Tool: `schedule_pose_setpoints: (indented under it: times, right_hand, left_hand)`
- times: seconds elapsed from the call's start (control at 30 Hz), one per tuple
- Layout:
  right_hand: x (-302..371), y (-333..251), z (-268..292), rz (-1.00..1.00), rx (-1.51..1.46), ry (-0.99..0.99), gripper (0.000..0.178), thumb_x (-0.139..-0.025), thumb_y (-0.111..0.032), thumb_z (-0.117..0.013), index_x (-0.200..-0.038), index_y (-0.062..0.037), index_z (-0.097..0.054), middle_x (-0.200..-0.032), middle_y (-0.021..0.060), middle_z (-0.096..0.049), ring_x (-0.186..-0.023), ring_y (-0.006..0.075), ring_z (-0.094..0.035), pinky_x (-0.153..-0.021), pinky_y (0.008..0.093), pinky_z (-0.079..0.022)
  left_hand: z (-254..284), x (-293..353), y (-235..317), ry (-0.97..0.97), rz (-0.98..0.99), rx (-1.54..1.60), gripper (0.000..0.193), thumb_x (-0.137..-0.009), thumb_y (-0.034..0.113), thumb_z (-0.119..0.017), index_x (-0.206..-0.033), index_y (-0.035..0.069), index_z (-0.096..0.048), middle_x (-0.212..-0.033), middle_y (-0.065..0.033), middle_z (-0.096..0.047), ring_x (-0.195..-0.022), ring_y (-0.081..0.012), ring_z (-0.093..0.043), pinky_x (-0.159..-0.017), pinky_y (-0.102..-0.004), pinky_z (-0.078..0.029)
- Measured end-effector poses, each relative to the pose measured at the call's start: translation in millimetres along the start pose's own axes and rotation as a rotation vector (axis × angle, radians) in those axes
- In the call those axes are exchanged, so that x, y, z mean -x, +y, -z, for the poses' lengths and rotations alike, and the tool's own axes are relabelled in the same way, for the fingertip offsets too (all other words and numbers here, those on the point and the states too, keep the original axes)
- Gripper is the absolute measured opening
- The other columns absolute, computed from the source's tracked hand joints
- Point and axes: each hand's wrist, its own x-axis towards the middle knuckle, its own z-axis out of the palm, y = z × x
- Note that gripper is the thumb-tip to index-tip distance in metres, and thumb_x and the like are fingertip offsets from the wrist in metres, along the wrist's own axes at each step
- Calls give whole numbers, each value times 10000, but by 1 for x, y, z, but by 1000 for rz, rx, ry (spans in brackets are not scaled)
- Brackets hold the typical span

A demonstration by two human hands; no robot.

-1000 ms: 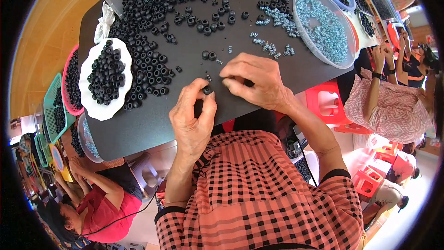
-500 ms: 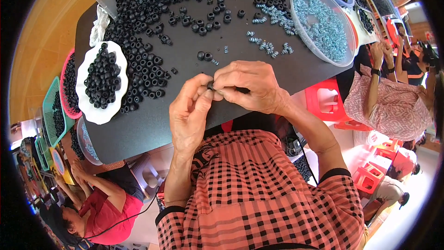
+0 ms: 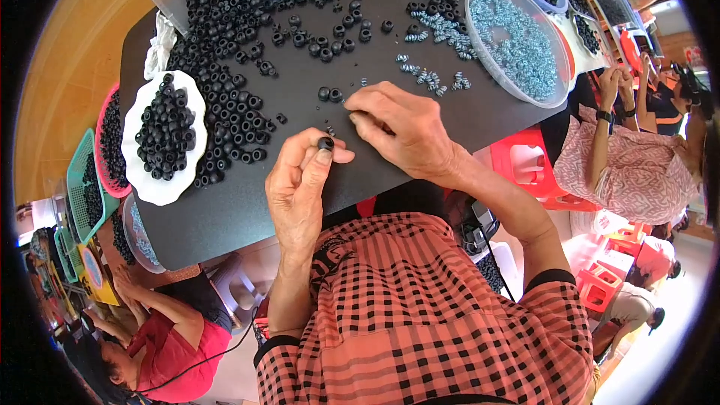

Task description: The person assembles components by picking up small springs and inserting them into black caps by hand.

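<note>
A small black ring (image 3: 325, 143) is being pinched between the thumb and fingertips of the left hand (image 3: 296, 191), just above the near edge of the black table (image 3: 225, 217). The left hand is being kept closed around this ring, with the ring sitting at the very top of the hand. The right hand (image 3: 405, 131) is being rested on the table just beside the left hand, to its right, with its fingers curled down and their tips pressed near the tabletop; whether anything is being held under them cannot be told. Two more black rings (image 3: 330, 94) are lying loose on the table just above both hands. A big heap of black rings (image 3: 225, 112) is being spread to the left, next to a white dish (image 3: 150, 180) filled with more rings. Small silver springs (image 3: 431, 79) are lying scattered above the right hand, near a clear bowl (image 3: 472, 26) full of springs.
</note>
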Motion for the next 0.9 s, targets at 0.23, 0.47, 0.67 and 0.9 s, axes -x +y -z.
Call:
schedule_pose_setpoints:
  times: [0.23, 0.47, 0.67, 0.9]
  right_hand:
    - [-6, -4, -6, -32, 225, -206, 251, -769, -30, -659, -1010, -57, -594, -887, 73, -589, -655, 247, -623, -538, 341, -509]
    - [-12, -3, -2, -15, 243, -245, 230, -774, -30, -636, -994, -68, -578, -811, 65, -544, -595, 252, -590, -506, 360, -484]
    - [-17, -5, -4, -46, 254, -245, 196, -788, -82, -638, -972, -83, -571, -796, 72, -533, -584, 259, -580, -500, 360, -474]
    - [-12, -1, -3, -45, 287, -259, 213, -762, -73, -637, -968, -75, -581, -783, 76, -531, -584, 270, -581, -503, 368, -474]
  left_hand:
    - [1, 1, -2, -10, -16, 62, 168, -942, 66, -549, -1087, -15, -573, -913, -62, -664, -860, -83, -605, -833, -220, -439]
    - [-1, 1, -2, 5, -4, 31, 165, -933, 39, -543, -1082, -29, -572, -917, -64, -660, -853, -91, -616, -830, -225, -455]
    - [-1, 1, -2, 11, -8, 11, 153, -930, 27, -537, -1065, -33, -578, -924, -63, -658, -860, -101, -625, -838, -233, -456]
    - [-1, 1, -3, 16, -13, 6, 149, -926, 21, -540, -1061, -29, -579, -923, -65, -657, -868, -101, -622, -839, -234, -452]
